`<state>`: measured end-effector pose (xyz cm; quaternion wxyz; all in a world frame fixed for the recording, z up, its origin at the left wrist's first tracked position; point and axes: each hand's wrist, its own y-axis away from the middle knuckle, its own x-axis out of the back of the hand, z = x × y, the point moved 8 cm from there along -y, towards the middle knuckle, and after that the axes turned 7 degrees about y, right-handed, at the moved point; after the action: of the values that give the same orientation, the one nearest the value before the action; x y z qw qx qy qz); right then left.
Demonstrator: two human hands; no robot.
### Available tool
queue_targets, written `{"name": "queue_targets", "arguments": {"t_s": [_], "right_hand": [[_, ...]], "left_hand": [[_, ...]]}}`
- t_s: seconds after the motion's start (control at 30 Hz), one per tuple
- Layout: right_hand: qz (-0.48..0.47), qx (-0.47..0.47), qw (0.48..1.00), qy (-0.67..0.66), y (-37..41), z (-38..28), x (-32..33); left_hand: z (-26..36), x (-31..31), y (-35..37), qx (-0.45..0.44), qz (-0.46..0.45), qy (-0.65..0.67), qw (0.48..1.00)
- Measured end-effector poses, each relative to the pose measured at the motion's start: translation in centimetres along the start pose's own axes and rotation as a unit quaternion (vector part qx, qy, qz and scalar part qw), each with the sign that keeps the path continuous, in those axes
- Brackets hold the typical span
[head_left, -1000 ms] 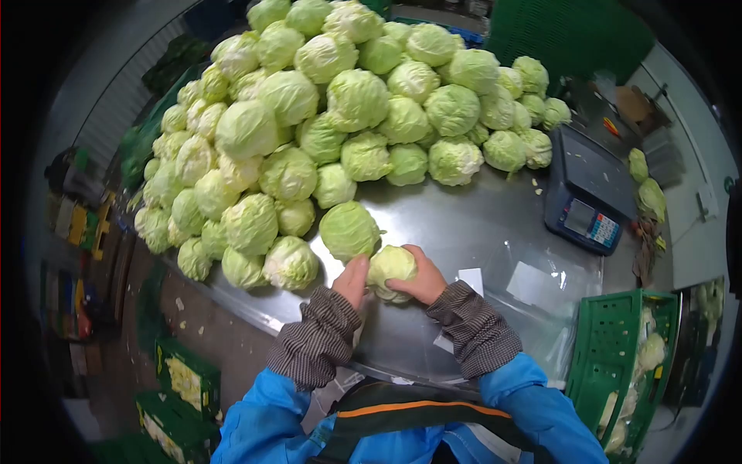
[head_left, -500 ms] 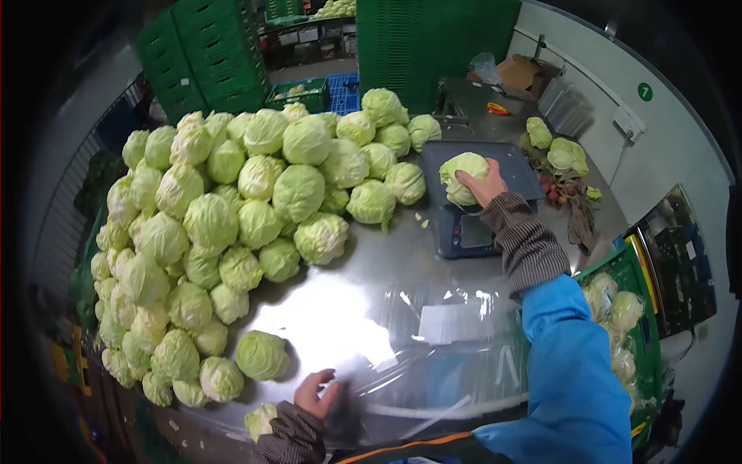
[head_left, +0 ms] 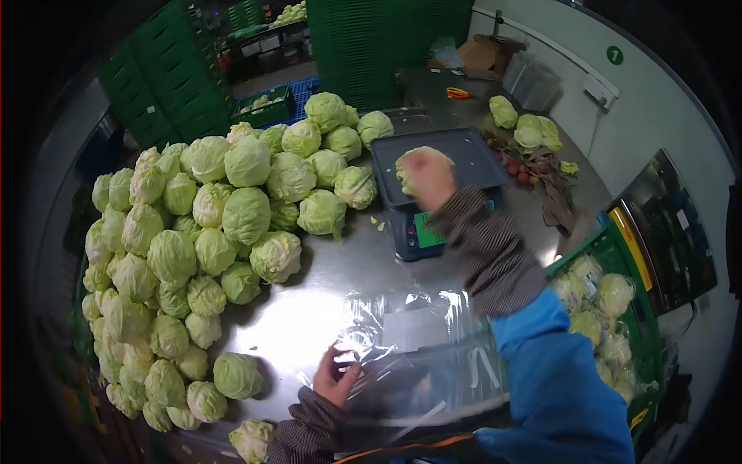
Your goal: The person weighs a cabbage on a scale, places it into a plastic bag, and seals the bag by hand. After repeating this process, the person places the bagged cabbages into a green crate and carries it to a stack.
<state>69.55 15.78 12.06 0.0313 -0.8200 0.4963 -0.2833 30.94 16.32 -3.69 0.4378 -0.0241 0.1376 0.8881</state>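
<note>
My right hand (head_left: pixel 427 176) reaches forward and grips a pale green cabbage (head_left: pixel 407 164) resting on the platform of a blue scale (head_left: pixel 433 189); the hand is blurred by motion. The scale's display glows green. My left hand (head_left: pixel 334 375) lies near the table's front edge with fingers spread on a clear plastic sheet (head_left: pixel 402 340), holding nothing. A large heap of cabbages (head_left: pixel 209 232) covers the left half of the steel table (head_left: pixel 325 286).
A green crate (head_left: pixel 618 309) with wrapped cabbages stands at the right. Stacked green crates (head_left: pixel 371 39) rise behind the table. Several cabbages and scraps (head_left: pixel 529 135) lie right of the scale. One cabbage (head_left: pixel 251 439) sits at the table's front edge.
My right hand carried a cabbage from in front of me to the scale, where it still holds it. My left hand dropped onto the plastic sheet. The scale display has lit green.
</note>
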Motion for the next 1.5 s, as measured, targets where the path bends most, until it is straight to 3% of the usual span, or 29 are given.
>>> {"name": "queue_targets", "arguments": {"t_s": [0.03, 0.1, 0.13, 0.2, 0.27, 0.3, 0.33, 0.37, 0.4, 0.47, 0.53, 0.57, 0.6, 0.63, 0.7, 0.73, 0.77, 0.9, 0.93, 0.97, 1.1, 1.17, 1.23, 1.3, 1.33, 1.4, 1.43, 1.47, 1.5], "right_hand": [[-0.161, -0.135, 0.977, 0.021, 5.1, -3.8, -3.1], [-0.304, 0.189, 0.933, -0.036, 14.8, -10.1, -9.8], [-0.424, 0.155, 0.872, -0.189, 20.8, -10.5, -14.3], [-0.505, 0.175, 0.835, -0.128, 26.3, -15.9, -13.1], [-0.527, 0.227, 0.819, -0.021, 28.3, -18.2, -12.5], [-0.535, 0.25, 0.806, 0.046, 28.8, -19.0, -11.9], [-0.539, 0.273, 0.789, 0.112, 29.1, -19.1, -11.6], [-0.533, 0.274, 0.792, 0.115, 29.0, -18.9, -11.3], [-0.527, 0.275, 0.796, 0.117, 28.9, -18.4, -11.1], [-0.531, 0.258, 0.796, 0.131, 27.7, -16.1, -11.8], [-0.416, 0.206, 0.87, 0.164, 22.4, -13.5, -10.8], [-0.286, 0.238, 0.917, 0.144, 18.8, -12.0, -9.9], [-0.239, 0.214, 0.911, 0.258, 15.0, -13.6, -6.5], [-0.155, 0.153, 0.939, 0.266, 11.6, -11.8, -4.7], [-0.13, 0.096, 0.899, 0.407, 5.7, -9.0, -2.3], [-0.092, 0.123, 0.89, 0.429, 2.9, -6.3, -1.8], [-0.046, 0.082, 0.85, 0.519, 1.7, -6.2, -0.3], [-0.076, 0.004, 0.876, 0.476, -4.8, 4.3, -0.9], [-0.052, 0.029, 0.884, 0.464, -5.7, 5.9, -0.9], [-0.069, -0.04, 0.916, 0.393, -6.3, 6.5, -0.9], [-0.097, -0.03, 0.904, 0.415, -7.6, 7.9, -0.9], [-0.071, -0.005, 0.924, 0.377, -9.0, 9.7, -0.6], [-0.063, 0.001, 0.963, 0.262, -11.4, 14.3, 0.6], [-0.047, -0.002, 0.988, 0.148, -11.8, 14.9, 2.1], [-0.014, 0.005, 0.99, 0.143, -10.8, 13.0, 2.6], [-0.001, 0.012, 0.997, 0.082, -7.2, 7.2, 2.2], [-0.053, -0.003, 0.999, 0.0, -3.8, 3.2, 1.0], [-0.088, -0.045, 0.989, -0.114, -1.6, 3.2, -0.4], [-0.172, -0.216, 0.93, -0.243, 3.2, 2.4, -2.6]], "left_hand": [[3.0, -0.5, -0.2, -0.048, 0.011, 0.027, 0.998], [8.9, -1.0, 0.6, -0.15, 0.061, 0.05, 0.986], [11.9, -0.9, 1.4, -0.278, 0.051, -0.181, 0.942], [10.2, 2.3, 1.8, -0.232, 0.04, -0.288, 0.928], [5.0, 7.2, 4.7, 0.01, 0.013, -0.266, 0.964], [6.7, 7.3, 7.0, 0.052, 0.019, -0.199, 0.979], [7.2, 10.2, 9.4, -0.121, 0.063, -0.243, 0.96], [3.4, 17.1, 13.0, -0.08, 0.191, -0.236, 0.949], [4.5, 20.9, 15.6, -0.001, 0.253, -0.13, 0.959], [8.1, 26.2, 18.4, -0.018, 0.373, -0.141, 0.917], [9.8, 30.9, 19.9, -0.02, 0.455, -0.199, 0.868], [9.6, 32.6, 20.1, -0.004, 0.47, -0.223, 0.854], [9.1, 34.3, 20.3, 0.013, 0.485, -0.249, 0.838], [8.4, 35.5, 20.5, 0.034, 0.49, -0.268, 0.829], [7.4, 36.8, 21.0, 0.051, 0.49, -0.293, 0.819], [6.9, 36.9, 21.4, 0.057, 0.489, -0.298, 0.818], [6.7, 36.7, 21.7, 0.06, 0.488, -0.303, 0.816], [7.0, 33.8, 23.6, 0.08, 0.497, -0.323, 0.801], [6.9, 32.5, 24.2, 0.081, 0.497, -0.321, 0.802], [6.8, 31.6, 24.9, 0.088, 0.494, -0.332, 0.799], [4.3, 25.1, 27.5, 0.178, 0.411, -0.338, 0.828], [0.6, 21.1, 28.4, 0.313, 0.279, -0.33, 0.846], [-3.7, 16.1, 28.9, 0.476, 0.071, -0.295, 0.825], [-5.0, 12.0, 28.1, 0.531, -0.056, -0.247, 0.809], [-4.5, 10.8, 26.3, 0.492, -0.05, -0.212, 0.843], [-1.9, 8.5, 20.3, 0.252, -0.029, -0.114, 0.96], [0.7, 7.0, 16.7, 0.069, -0.09, -0.266, 0.957], [1.2, 5.3, 14.4, 0.033, -0.109, -0.303, 0.946], [0.7, 3.1, 12.4, -0.042, -0.148, -0.305, 0.94]]}}
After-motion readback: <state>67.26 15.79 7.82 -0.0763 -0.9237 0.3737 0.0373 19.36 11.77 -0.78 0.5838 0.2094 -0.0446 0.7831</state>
